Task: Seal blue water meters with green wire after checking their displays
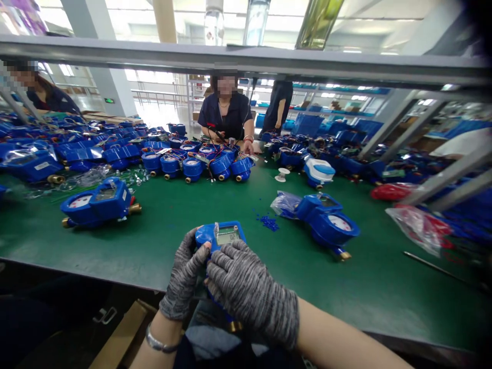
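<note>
Left hand (185, 271), right hand (246, 287) both gripping blue meter (221, 236), grey display up.

Blue meter (225, 234), grey-flecked gloves (249, 292), green table (172, 225).

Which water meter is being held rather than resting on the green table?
The blue meter with its display facing up, at the near edge: the gloved left hand and right hand grip it; the others lie on the table.
</note>
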`<state>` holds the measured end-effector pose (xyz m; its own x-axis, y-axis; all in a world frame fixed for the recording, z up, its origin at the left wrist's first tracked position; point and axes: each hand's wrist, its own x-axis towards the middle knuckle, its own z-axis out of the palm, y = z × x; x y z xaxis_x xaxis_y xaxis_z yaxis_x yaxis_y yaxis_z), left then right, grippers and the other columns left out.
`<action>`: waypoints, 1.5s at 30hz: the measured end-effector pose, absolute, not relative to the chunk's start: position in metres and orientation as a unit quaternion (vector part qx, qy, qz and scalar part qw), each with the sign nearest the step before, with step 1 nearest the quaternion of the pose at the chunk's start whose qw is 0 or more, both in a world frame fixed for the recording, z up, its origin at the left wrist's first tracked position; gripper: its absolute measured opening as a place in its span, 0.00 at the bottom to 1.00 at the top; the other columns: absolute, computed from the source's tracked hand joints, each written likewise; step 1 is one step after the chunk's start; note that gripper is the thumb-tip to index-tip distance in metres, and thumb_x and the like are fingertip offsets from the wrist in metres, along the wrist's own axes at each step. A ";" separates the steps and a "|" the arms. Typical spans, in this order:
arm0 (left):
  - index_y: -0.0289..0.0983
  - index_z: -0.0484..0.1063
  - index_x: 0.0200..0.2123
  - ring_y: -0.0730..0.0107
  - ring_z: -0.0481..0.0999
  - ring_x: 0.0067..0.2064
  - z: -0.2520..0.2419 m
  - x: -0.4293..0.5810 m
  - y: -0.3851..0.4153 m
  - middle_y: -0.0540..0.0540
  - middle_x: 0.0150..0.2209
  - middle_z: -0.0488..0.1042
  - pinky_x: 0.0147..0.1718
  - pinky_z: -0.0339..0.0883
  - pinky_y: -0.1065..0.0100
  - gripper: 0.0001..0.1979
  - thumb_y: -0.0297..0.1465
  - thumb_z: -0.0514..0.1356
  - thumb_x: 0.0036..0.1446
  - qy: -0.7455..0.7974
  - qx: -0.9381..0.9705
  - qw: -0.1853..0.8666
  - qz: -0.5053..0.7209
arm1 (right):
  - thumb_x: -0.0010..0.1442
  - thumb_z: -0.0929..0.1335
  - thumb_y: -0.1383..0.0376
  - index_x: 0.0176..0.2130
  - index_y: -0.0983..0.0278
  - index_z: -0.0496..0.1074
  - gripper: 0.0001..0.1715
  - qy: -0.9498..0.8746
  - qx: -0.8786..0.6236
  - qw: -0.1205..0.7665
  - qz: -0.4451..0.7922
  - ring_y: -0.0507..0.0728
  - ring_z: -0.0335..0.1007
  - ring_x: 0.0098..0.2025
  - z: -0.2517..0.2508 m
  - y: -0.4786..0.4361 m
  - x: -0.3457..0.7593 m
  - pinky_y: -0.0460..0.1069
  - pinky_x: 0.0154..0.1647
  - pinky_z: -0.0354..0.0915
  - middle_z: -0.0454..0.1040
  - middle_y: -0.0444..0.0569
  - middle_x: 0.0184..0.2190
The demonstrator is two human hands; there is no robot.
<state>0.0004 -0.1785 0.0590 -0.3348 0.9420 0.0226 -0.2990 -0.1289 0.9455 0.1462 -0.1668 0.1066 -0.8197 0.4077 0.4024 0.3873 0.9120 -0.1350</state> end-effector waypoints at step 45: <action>0.45 0.68 0.54 0.49 0.66 0.61 0.038 0.000 -0.206 0.40 0.63 0.61 0.53 0.71 0.49 0.25 0.36 0.66 0.53 0.520 0.683 0.162 0.486 | 0.66 0.60 0.66 0.41 0.67 0.78 0.18 -0.837 -0.543 0.010 -0.065 0.65 0.66 0.50 0.032 -0.063 0.251 0.56 0.48 0.56 0.75 0.62 0.47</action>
